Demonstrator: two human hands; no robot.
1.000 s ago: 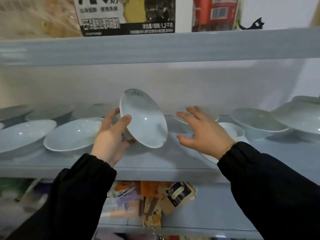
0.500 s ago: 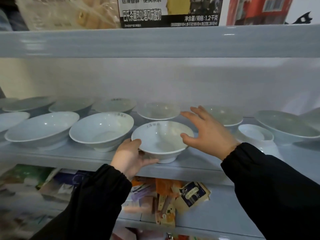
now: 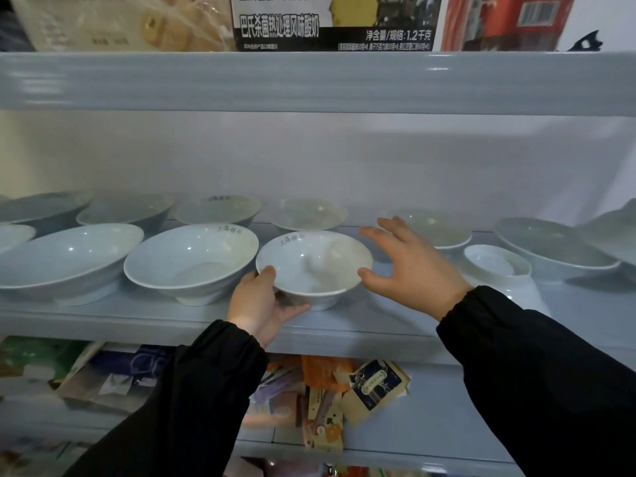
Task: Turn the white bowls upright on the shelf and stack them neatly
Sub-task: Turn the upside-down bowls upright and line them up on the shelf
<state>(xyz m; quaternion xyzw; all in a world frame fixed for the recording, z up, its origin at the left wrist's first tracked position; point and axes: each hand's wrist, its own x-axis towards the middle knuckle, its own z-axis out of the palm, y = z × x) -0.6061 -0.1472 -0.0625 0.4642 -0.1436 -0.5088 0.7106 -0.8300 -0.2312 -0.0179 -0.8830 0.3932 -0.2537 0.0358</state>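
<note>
A white bowl (image 3: 315, 266) stands upright on the pale blue shelf (image 3: 361, 333) in the middle. My left hand (image 3: 260, 304) grips it from the left, thumb on the rim and fingers under its side. My right hand (image 3: 409, 266) hovers at the bowl's right rim with fingers spread, thumb close to the rim. Two more upright white bowls (image 3: 191, 259) (image 3: 65, 259) stand in a row to the left. An upside-down white bowl (image 3: 499, 270) sits to the right, behind my right sleeve.
The shelf's glossy back wall mirrors the bowls. Another upright bowl (image 3: 554, 251) stands far right. The upper shelf (image 3: 309, 82) carries a carton and bags close overhead. The shelf below holds loose packets (image 3: 344, 390).
My left hand turned the bowl from tilted on edge to upright and set it down on the shelf. My right hand stayed open beside it. The view shifted left.
</note>
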